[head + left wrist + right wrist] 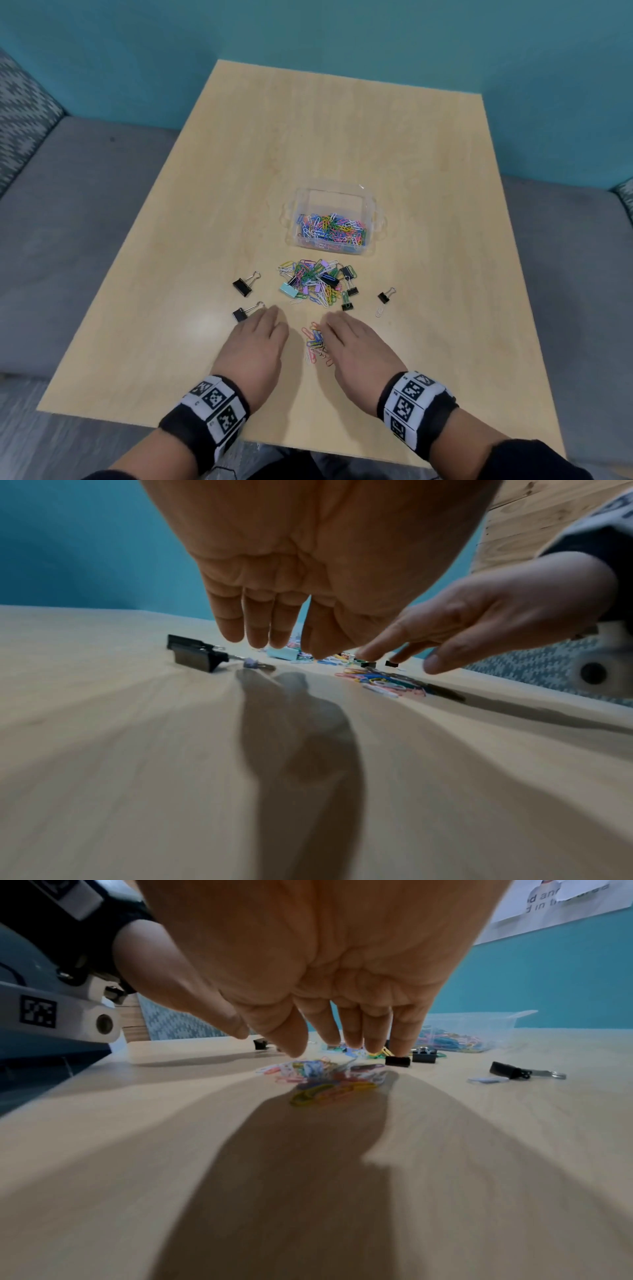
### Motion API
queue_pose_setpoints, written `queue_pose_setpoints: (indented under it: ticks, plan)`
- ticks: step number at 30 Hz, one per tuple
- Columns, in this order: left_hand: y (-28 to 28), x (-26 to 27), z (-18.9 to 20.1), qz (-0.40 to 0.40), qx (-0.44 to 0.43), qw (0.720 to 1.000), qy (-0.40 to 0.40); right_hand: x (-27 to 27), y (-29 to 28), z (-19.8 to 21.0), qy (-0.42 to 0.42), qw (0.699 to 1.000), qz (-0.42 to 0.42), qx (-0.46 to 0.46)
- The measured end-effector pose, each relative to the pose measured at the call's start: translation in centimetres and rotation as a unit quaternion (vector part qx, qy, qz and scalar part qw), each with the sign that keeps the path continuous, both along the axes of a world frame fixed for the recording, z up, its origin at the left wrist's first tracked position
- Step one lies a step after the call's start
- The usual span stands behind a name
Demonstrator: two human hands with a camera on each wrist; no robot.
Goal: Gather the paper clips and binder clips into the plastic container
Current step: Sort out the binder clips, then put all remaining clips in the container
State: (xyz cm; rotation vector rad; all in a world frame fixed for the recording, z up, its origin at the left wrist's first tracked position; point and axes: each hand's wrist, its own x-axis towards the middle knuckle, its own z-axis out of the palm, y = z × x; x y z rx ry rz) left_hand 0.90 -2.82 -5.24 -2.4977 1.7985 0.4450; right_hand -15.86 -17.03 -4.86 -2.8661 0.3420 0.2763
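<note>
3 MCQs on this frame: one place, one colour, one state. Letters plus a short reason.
1. The small pile of paper clips lies:
A between the two hands
B inside the container
C left of the left hand

2. The pastel binder clip in the big pile is:
A red
B light blue
C yellow

3. The left hand is:
A gripping a clip
B a fist
C open above the table

Key: A, the pile sits between the left hand and right hand; B, pale blue body; C, straight fingers, shadow beneath.

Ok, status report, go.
Left hand and right hand open, flanking small clip heap. Container part filled; big pile and binder clips on table. Nothing in the way.
</note>
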Motion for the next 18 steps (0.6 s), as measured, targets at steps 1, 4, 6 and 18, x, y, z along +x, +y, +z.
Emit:
queue_pose_setpoints:
  ticks: [1,4,6,18]
  plan:
    - [-0.7,-0.1,-0.1,-0.011,-0.002,1.0,-0.001,0.7,-0.1,0.1,0.0,1.0,-0.007,-0.002]
    - [-2.9,-0.6,-0.2,-0.036,-0.014,0.999,0.022,2.9,-0.3,-0.4,0.009,0.999,-0.024,-0.022]
    - [-3.7,-0.8,-0.3,-0.043,-0.002,0.998,0.041,3.6,-0.3,-0.9,0.031,0.998,-0.036,-0.034]
    - [-4.7,-0.8,-0.5,-0.063,0.012,0.998,0.006,3.0,-0.6,-0.5,0.03,0.998,-0.038,-0.04]
